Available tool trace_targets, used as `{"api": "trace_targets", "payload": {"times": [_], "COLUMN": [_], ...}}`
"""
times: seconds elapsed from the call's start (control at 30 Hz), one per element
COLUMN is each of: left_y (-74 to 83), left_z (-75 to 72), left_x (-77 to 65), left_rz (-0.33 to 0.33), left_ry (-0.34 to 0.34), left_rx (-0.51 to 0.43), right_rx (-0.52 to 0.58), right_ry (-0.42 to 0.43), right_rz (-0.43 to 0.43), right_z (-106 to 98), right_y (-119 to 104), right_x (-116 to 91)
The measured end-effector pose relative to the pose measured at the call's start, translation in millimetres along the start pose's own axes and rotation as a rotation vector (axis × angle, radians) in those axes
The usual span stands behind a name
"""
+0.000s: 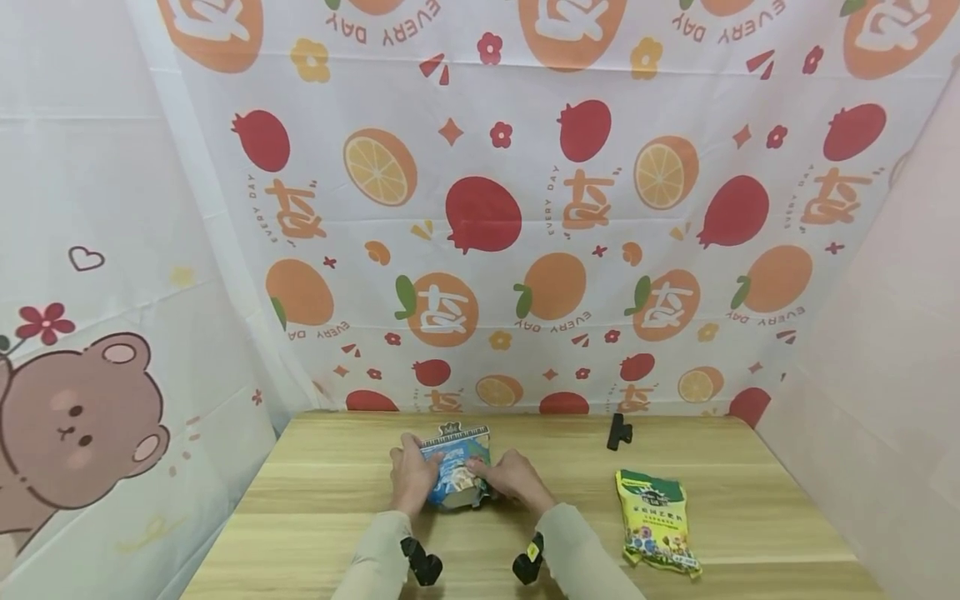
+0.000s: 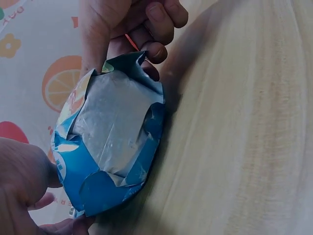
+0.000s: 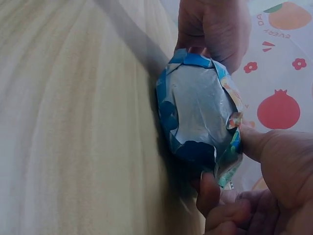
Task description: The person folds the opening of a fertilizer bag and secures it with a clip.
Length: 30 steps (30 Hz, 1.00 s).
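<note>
A blue snack-style packet [image 1: 459,471] lies on the table between my two hands. Across its far end runs a wide clip [image 1: 453,435] patterned like piano keys. My left hand [image 1: 414,477] grips the packet's left side, thumb on top. On the opposite side, my right hand [image 1: 517,479] pinches the packet with its thumb over the front face. The packet's near end bulges, its silvery base [image 2: 115,125] ringed by crumpled blue film in the left wrist view. In the right wrist view the same silvery base [image 3: 200,105] faces the camera. What is inside is hidden.
To the right lies a yellow-and-green packet [image 1: 658,525] printed with flowers. Behind it, near the table's back edge, sits a black clip [image 1: 619,433]. Fruit-printed cloth [image 1: 483,212] hangs behind the wooden table [image 1: 300,517], with pale cloth at both sides.
</note>
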<state>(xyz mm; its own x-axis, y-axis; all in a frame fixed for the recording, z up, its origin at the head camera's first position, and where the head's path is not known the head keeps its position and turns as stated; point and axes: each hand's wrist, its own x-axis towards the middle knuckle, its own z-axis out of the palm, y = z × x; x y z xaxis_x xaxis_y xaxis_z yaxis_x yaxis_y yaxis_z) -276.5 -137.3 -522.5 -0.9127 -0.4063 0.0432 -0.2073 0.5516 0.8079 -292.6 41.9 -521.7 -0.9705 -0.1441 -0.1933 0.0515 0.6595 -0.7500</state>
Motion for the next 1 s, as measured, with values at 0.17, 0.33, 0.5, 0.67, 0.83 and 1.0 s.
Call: {"api": "trace_targets", "payload": {"times": [0.17,0.33,0.5,0.67,0.83,1.0], "left_y": [-1.4,-5.1,0.4,14.9,25.1,36.8], "left_z": [-0.6,0.2,-2.4,-1.9,4.4,13.7], "left_x": [-3.6,-6.8,-12.2,-22.0,-33.6,-45.5], "left_rz": [0.024,0.070,0.144,0.221,0.301,0.443], "left_ry": [0.007,0.028,0.029,0.043,0.085,0.145], "left_rx": [0.016,0.069,0.108,0.113,0.132,0.109], "right_rx": [-0.016,-0.030,-0.094,-0.109,-0.126,-0.154], "right_ry": [0.009,-0.012,0.006,0.050,0.086,0.125], "right_rz": [-0.043,-0.080,-0.113,-0.150,-0.221,-0.265], "right_z": [2,0,-13,-35,-53,-73], "right_y": [2,2,-3,-12,-16,-18], "right_x": [-2,-5,-5,-8,-17,-28]}}
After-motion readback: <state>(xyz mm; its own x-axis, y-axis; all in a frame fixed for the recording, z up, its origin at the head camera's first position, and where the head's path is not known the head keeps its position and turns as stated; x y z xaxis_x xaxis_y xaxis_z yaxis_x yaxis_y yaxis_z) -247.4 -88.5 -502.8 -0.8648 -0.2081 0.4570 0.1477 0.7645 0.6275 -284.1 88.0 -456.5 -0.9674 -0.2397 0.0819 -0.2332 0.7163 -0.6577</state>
